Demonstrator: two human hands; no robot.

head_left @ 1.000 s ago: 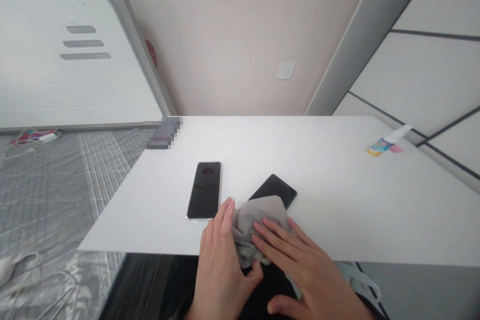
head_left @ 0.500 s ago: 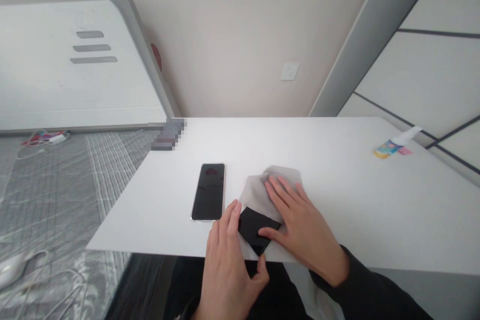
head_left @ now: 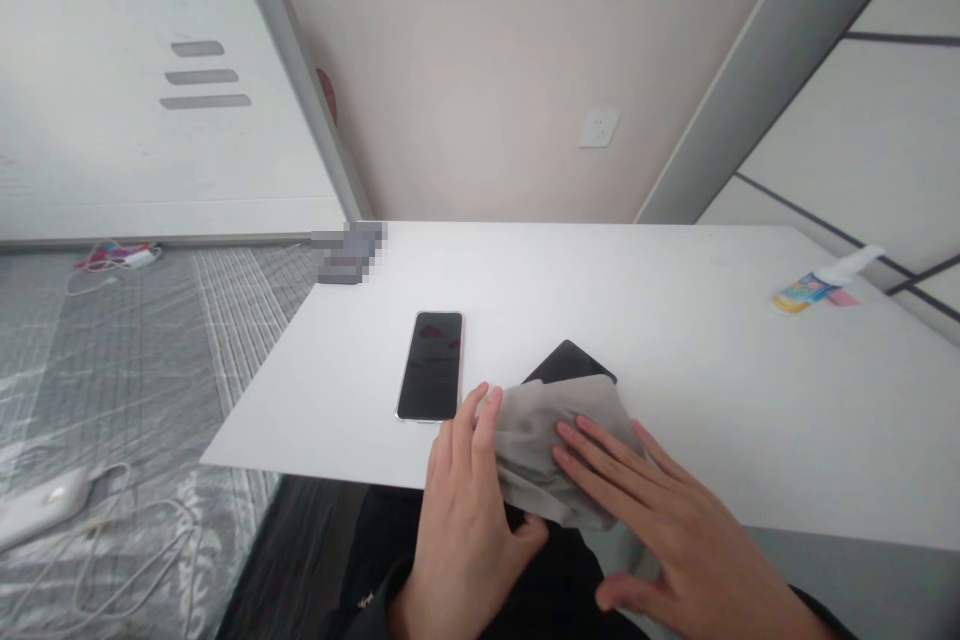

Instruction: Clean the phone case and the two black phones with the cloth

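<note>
I see 2 phones on the white table (head_left: pixel 675 320). I will use the light phone (head_left: pixel 430 365) as my marker. It lies flat with its dark screen up.

Just to the right of the light phone lies the black phone (head_left: pixel 570 363). It sits slanted, and only its far corner shows. The rest of it is under a gray cloth (head_left: pixel 536 435). The cloth covers the near part of the black phone and reaches the table's near edge.

My right hand (head_left: pixel 660 530) is to the right of the light phone and nearer to me. Its fingers are flat and spread, and they press down on top of the cloth. It is not pinching anything; it just lies open on the cloth.

My left hand (head_left: pixel 469 510) is right below the light phone, at the table's near edge. Its fingers are straight and close together, and they touch the left side of the cloth. The thumb reaches under the cloth's near edge. I cannot tell if it holds the black phone under there.

Far to the right of the light phone, near the wall, a small spray bottle (head_left: pixel 817 282) lies on its side.

Far to the left of the light phone, a white charger (head_left: pixel 45 503) and cables rest on the gray bed.
</note>
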